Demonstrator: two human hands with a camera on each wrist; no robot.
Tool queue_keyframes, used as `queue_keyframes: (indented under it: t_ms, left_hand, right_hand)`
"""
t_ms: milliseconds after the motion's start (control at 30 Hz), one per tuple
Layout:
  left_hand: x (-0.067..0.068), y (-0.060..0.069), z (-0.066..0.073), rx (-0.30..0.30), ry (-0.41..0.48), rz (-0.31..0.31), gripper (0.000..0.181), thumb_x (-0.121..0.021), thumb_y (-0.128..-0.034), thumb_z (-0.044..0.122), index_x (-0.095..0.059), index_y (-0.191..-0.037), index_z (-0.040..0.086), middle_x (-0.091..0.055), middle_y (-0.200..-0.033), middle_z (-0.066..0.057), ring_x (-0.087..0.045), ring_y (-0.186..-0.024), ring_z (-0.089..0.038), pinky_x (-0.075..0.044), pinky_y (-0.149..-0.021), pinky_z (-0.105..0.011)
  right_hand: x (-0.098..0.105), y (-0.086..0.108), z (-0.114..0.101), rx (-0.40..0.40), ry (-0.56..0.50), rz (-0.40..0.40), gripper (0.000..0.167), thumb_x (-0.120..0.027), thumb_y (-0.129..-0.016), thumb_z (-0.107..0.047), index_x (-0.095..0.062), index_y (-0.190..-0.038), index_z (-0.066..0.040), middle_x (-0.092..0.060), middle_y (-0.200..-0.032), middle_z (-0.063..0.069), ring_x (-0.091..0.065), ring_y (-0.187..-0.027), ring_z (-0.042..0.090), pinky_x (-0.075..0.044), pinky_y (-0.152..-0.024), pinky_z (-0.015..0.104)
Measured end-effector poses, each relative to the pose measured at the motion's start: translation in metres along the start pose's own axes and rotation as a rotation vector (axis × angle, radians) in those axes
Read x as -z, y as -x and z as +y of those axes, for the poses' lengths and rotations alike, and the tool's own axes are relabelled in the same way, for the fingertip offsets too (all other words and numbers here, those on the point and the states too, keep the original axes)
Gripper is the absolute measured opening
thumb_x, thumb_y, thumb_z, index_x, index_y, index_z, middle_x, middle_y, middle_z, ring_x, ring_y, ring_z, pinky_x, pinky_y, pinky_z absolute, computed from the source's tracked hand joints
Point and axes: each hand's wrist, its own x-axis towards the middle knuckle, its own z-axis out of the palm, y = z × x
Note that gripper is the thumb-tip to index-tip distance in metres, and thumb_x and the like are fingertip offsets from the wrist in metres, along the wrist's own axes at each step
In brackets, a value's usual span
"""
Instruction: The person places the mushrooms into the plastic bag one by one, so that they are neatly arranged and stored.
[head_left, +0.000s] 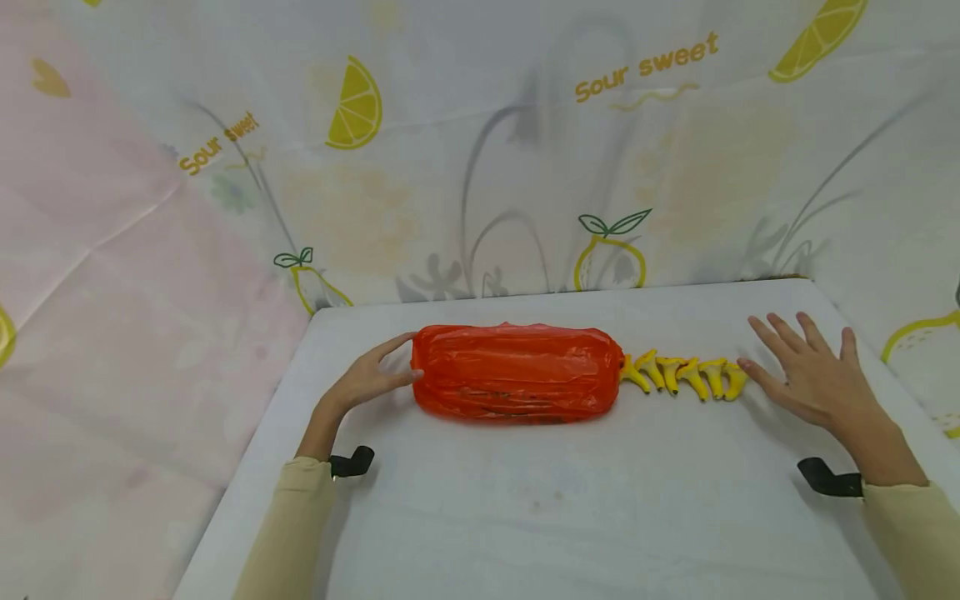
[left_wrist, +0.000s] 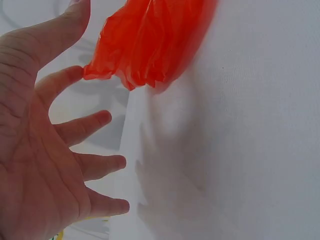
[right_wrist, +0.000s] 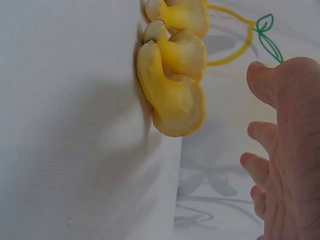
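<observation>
A long red plastic bag lies crosswise on the white table. At its left end is my left hand, thumb and fingers spread apart; in the left wrist view, a fingertip of this hand meets the crumpled corner of the bag. From the bag's right end runs a row of several yellow trumpet-shaped mushrooms, also visible in the right wrist view as mushrooms side by side. Just right of the last mushroom hovers my right hand, fingers fanned out and holding nothing.
The white table ends at a back edge against a hanging cloth printed with lemons. More cloth hangs at the left and right. A black strap piece sits on the left wrist, another on the right.
</observation>
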Motion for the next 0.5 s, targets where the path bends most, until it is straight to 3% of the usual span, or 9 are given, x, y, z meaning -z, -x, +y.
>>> queue_keyframes:
  t_ms: [233, 500]
  left_hand:
    - [-0.005, -0.0012, -0.0031, 0.001, 0.062, -0.023, 0.082, -0.072, -0.0836, 0.055, -0.033, -0.154, 0.036, -0.029, -0.16, -0.005, -0.026, -0.141, -0.047, -0.028, -0.103, -0.072]
    - [-0.0047, -0.0046, 0.0005, -0.044, 0.08, -0.038, 0.079, -0.074, -0.0847, 0.048, -0.039, -0.153, 0.03, -0.033, -0.158, -0.003, -0.029, -0.139, -0.05, -0.027, -0.104, -0.071]
  right_hand:
    - [-0.0013, 0.001, -0.0018, -0.005, -0.004, -0.003, 0.078, -0.046, -0.099, -0.053, -0.013, -0.159, -0.017, -0.026, -0.155, 0.026, -0.005, -0.145, 0.048, 0.013, -0.103, 0.074]
    - [-0.002, 0.0012, -0.0025, -0.008, 0.001, 0.009, 0.078, -0.046, -0.099, -0.052, -0.012, -0.159, -0.017, -0.028, -0.154, 0.028, -0.009, -0.144, 0.049, 0.011, -0.103, 0.075]
